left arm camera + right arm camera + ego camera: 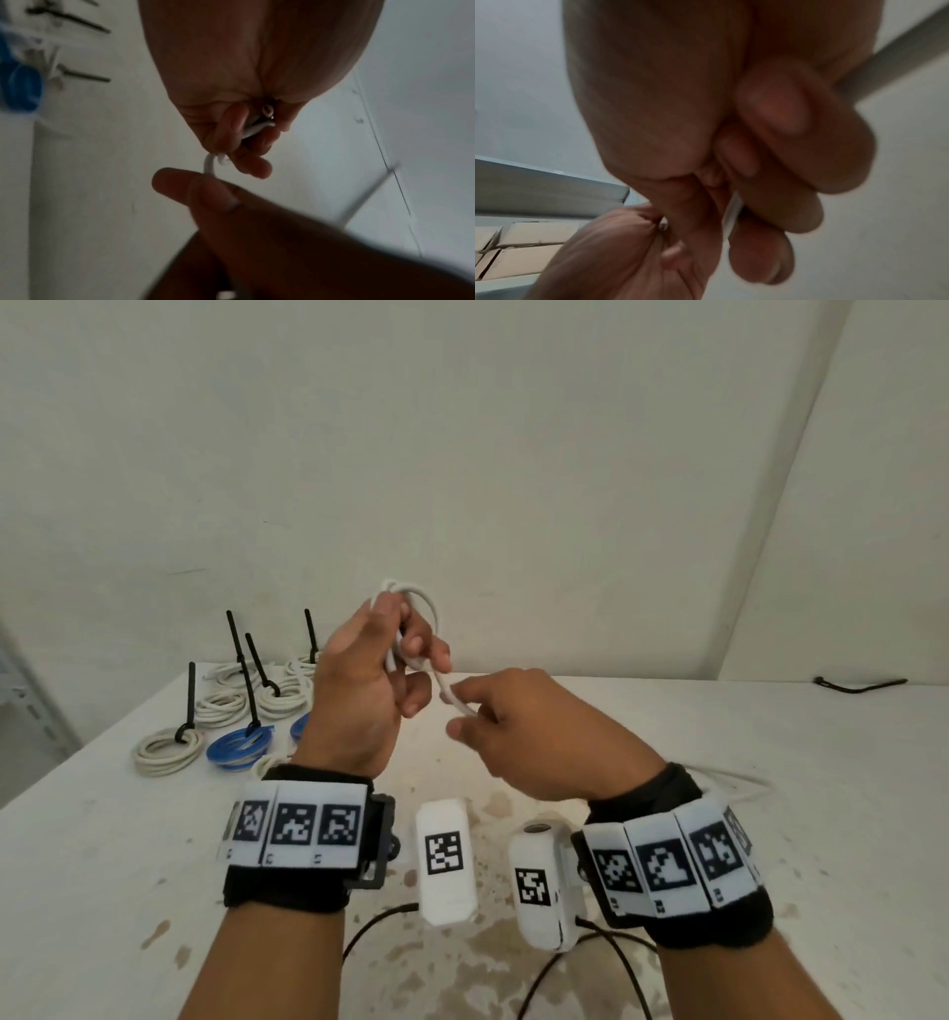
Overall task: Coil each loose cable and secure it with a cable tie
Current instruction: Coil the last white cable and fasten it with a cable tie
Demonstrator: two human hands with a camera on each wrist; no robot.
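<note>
The left hand [359,690] is up above the table [770,814] with its fingers curled around a small bunch of loops of white cable [411,629]. That grip is snug, with the loops poking out over the top of the fist. The right hand [529,737] pinches the loose end of the same cable between thumb and finger, just beside the left hand.

The step now looks like winding the last bit of cable onto the bunch. To do it well, the left hand should hold the loops firmly so none slip out. The right hand should lay the end around in a loop the same size as the others, without pulling hard, or the loops will squash.

A black tie [860,685] lies far off on the right side of the table, so the left hand must hold the bunch while the right reaches for it.

On the left side sit done coils [167,749], white and blue, each with a black tie sticking up.
</note>
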